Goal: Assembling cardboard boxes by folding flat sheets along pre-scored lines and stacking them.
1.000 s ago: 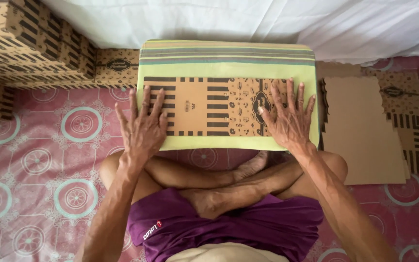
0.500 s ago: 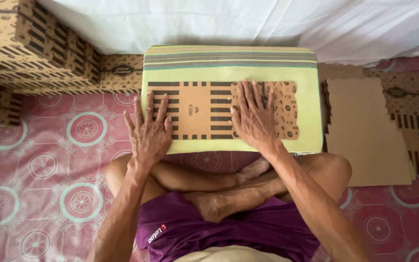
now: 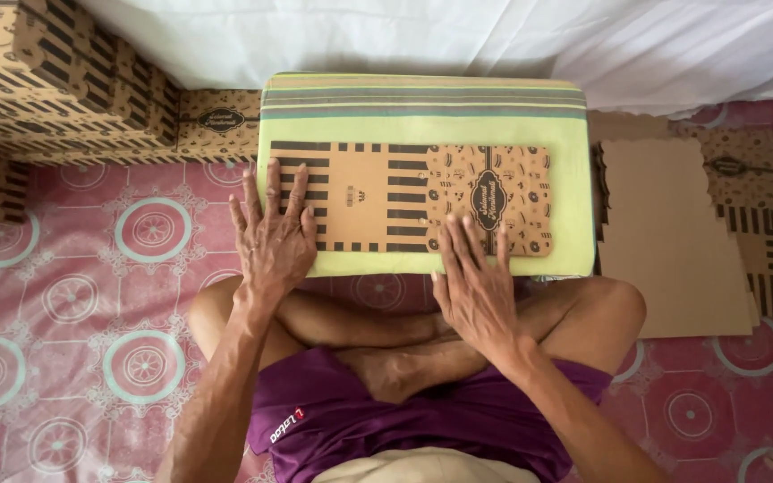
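Head view: a flat brown cardboard sheet (image 3: 413, 197) with black stripes and little drawings lies on a yellow-green cushion (image 3: 422, 121). The left hand (image 3: 272, 234) and right hand (image 3: 476, 284) rest spread open on its near edge.

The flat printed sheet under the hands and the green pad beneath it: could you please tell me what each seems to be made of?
Sheet: looks like matte brown cardboard, printed with dark bars and small motifs; thin, flat, with straight cut edges. Pad: probably woven cloth over a cushion, matte, with striped bands and rounded corners. Left hand lies flat on the sheet; right hand touches its near edge.
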